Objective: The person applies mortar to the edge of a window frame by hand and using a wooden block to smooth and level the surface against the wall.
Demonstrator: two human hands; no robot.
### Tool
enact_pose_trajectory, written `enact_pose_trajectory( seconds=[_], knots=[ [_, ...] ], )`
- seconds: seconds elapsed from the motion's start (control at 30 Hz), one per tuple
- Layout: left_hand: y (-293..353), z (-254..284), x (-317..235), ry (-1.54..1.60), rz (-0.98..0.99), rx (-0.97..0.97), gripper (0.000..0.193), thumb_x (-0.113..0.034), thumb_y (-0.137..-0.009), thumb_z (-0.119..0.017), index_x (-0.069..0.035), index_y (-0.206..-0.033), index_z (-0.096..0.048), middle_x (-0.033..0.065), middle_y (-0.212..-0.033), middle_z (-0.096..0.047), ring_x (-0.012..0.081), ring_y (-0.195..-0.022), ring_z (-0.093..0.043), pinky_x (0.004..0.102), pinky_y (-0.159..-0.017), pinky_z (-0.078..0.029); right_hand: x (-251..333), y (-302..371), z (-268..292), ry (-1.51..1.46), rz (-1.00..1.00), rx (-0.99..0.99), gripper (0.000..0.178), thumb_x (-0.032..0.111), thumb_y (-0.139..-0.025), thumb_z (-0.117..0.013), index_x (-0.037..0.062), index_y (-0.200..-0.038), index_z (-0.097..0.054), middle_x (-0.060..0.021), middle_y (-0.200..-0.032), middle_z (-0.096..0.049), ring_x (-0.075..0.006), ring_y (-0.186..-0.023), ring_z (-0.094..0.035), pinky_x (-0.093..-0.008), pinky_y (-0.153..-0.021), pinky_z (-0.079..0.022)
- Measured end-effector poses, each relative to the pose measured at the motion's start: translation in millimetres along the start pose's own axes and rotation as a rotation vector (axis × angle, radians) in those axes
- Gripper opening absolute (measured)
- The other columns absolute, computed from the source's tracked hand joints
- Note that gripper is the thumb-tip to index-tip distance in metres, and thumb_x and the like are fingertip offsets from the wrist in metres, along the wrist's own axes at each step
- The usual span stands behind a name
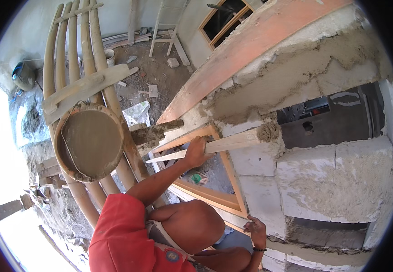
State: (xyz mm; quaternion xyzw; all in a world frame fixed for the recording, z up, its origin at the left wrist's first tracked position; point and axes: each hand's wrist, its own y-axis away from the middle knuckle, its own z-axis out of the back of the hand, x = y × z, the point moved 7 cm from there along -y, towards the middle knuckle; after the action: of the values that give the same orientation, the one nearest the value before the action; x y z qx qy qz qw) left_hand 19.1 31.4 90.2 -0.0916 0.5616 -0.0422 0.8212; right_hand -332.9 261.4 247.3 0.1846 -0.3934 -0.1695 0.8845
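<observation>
My left hand (197, 153) is closed around a long pale wooden straightedge (237, 141), which lies slantwise across the wooden window frame (232, 181). The straightedge's right end rests near wet mortar on the block wall and has mortar on its tip. Low on the right, my right hand (256, 230) is close to the frame's lower corner, its fingers bent and apart, with nothing visible in them. A dark bracelet circles that wrist. Left of my arm, a round basin (89, 143) of grey mortar sits on bamboo poles.
The bamboo poles (74, 59) run up the left side, with a plank (85, 90) across them. The block wall (305, 177) has dark openings. Far below, the ground (137, 75) holds rubble, buckets (24, 75) and timber. A reddish beam (250, 45) slopes across the upper right.
</observation>
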Motion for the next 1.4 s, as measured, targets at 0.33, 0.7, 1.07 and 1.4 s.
enact_pose_trajectory(
  seconds=[0.33,0.7,1.07,1.4],
  knots=[
    [13.2,-18.1,6.6,0.050,-0.167,-0.045,0.058,-0.029,-0.073,-0.084,0.000,-0.118,-0.062,0.0235,-0.107,-0.060,0.0423,-0.107,-0.054,0.0510,-0.095,-0.043,-17.3,-15.8,-5.3,-0.050,-0.074,0.032,0.040,0.002,-0.089,-0.057,-0.0076,-0.127,-0.061,-0.0112,-0.085,-0.072,-0.0158,-0.073,-0.070,-0.0279,-0.070,-0.056],
    [4.7,-7.4,-4.5,0.024,-0.112,-0.036,0.056,-0.033,-0.070,-0.087,0.000,-0.110,-0.064,0.0243,-0.100,-0.061,0.0415,-0.101,-0.058,0.0485,-0.090,-0.046,-20.4,-26.4,-8.0,-0.089,-0.013,0.105,0.039,0.019,-0.094,-0.070,0.0012,-0.129,-0.064,-0.0061,-0.084,-0.070,-0.0121,-0.071,-0.065,-0.0275,-0.067,-0.056],
    [-2.3,4.1,10.0,-0.011,-0.046,-0.010,0.064,-0.041,-0.069,-0.087,0.006,-0.106,-0.065,0.0299,-0.098,-0.064,0.0449,-0.098,-0.063,0.0491,-0.086,-0.051,14.7,-2.6,-1.2,-0.128,0.229,0.087,0.039,0.018,-0.094,-0.065,0.0025,-0.130,-0.064,-0.0050,-0.081,-0.068,-0.0117,-0.067,-0.063,-0.0293,-0.064,-0.056],
    [-2.4,-1.0,12.1,0.076,-0.079,0.122,0.074,-0.031,-0.070,-0.086,0.009,-0.126,-0.057,0.0279,-0.106,-0.071,0.0386,-0.101,-0.071,0.0434,-0.090,-0.055,19.1,10.3,6.0,-0.186,0.340,0.046,0.036,0.018,-0.095,-0.065,0.0010,-0.126,-0.065,-0.0066,-0.089,-0.069,-0.0130,-0.070,-0.064,-0.0312,-0.064,-0.055]
  ],
)
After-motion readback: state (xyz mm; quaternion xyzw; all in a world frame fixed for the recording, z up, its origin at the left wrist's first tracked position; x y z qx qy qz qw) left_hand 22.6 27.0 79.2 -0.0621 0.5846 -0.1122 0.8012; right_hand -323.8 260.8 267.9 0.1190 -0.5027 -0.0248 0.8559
